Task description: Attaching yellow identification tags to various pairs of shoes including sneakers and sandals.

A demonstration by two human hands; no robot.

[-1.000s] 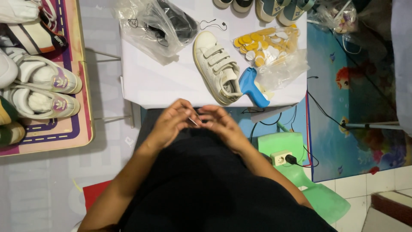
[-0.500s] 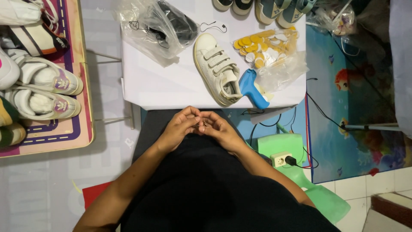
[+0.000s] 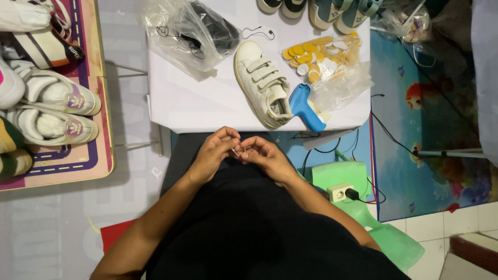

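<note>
White-covered table (image 3: 197, 103), seen from above. Small thin pale item (image 3: 236, 152), too small to identify, is pinched between fingertips of left hand (image 3: 215, 153) and right hand (image 3: 267, 155), above the lap. Judged light, easily dropped; best gripped at its ends. Beyond: cream strap sneaker (image 3: 262, 83), blue tagging gun (image 3: 306, 109), bag of round yellow-and-white tags (image 3: 324, 59).

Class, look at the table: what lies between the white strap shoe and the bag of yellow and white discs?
In the head view, a blue handheld tool lies between the white strap shoe and the bag of discs, touching the shoe's heel end.
</note>
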